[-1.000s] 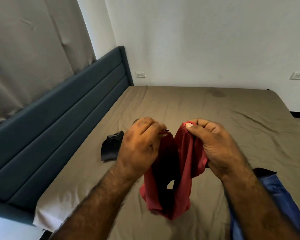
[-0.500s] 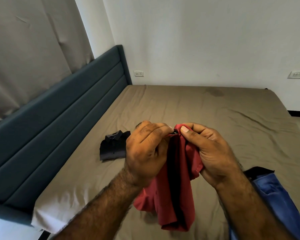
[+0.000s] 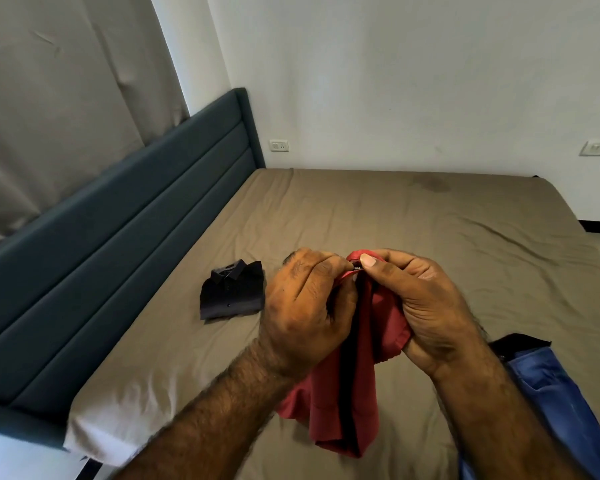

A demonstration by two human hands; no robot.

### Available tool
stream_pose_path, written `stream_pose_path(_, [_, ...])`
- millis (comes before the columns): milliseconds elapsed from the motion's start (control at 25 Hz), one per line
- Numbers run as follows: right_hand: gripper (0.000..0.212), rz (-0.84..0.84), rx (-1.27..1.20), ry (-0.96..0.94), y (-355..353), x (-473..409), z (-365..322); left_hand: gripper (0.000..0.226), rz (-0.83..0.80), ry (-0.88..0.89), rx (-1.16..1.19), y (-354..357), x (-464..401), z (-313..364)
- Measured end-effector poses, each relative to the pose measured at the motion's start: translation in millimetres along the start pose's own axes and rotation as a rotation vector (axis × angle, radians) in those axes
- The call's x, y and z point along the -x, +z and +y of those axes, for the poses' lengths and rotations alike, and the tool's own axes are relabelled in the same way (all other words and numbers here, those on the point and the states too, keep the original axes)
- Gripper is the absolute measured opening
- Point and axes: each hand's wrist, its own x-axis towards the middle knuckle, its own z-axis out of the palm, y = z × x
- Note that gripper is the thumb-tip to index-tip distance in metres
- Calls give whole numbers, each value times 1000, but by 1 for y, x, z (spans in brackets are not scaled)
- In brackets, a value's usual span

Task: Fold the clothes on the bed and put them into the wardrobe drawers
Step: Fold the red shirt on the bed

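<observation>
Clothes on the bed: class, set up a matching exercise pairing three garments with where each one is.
Things:
1. red garment
2. dark shirt
3. blue garment

Places:
A. folded flat on the bed sheet, near the headboard
B. at the right edge of the view
C. gripped in both the left hand and right hand

Pairs: 1-C, 2-A, 3-B

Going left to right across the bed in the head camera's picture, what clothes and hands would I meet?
Black shirt → left hand → red garment → right hand → blue garment.
</observation>
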Motion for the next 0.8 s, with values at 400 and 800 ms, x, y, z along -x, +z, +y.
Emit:
stream_pose_path(400, [26,37,114,-76,-6,-6,-1,7,24,21,-49,9,2,-3])
stream_pose_path(800, [28,115,118,-62,-21,-15,-3,24,-231,-530,628,13,-14,-5])
